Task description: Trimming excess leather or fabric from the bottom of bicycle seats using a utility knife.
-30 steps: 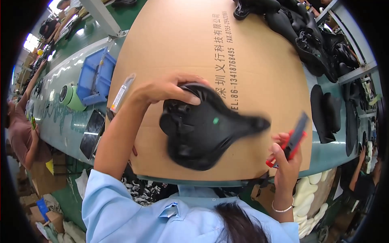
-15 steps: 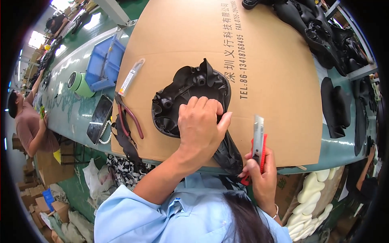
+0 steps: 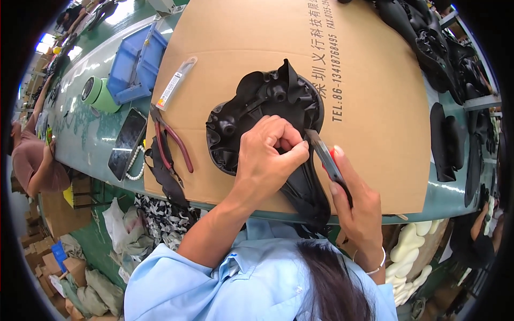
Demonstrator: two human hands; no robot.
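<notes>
A black bicycle saddle (image 3: 241,107) lies underside up on the cardboard, its narrow nose toward me. Loose, wavy edges of its black cover stand up around the rim. My left hand (image 3: 270,152) rests over the saddle, thumb and forefinger pinched together on the cover's edge near the right side. My right hand (image 3: 356,200) grips a red-and-grey utility knife (image 3: 332,166). Its blade points up and left, at the saddle's right edge just beside my left fingertips. Whether the blade touches the cover I cannot tell.
Red-handled pliers (image 3: 174,139), a black scrap (image 3: 166,176) and a clear packet (image 3: 178,83) lie left on the cardboard sheet (image 3: 380,150). Beyond are a phone (image 3: 128,144), a green round device (image 3: 99,95) and a blue bin (image 3: 131,69). Black covers (image 3: 447,142) lie right. Another person (image 3: 35,155) works far left.
My right hand has brought the knife up and left to the saddle, tilting its blade leftward. My left hand has changed from resting on the saddle to pinching at its edge.
</notes>
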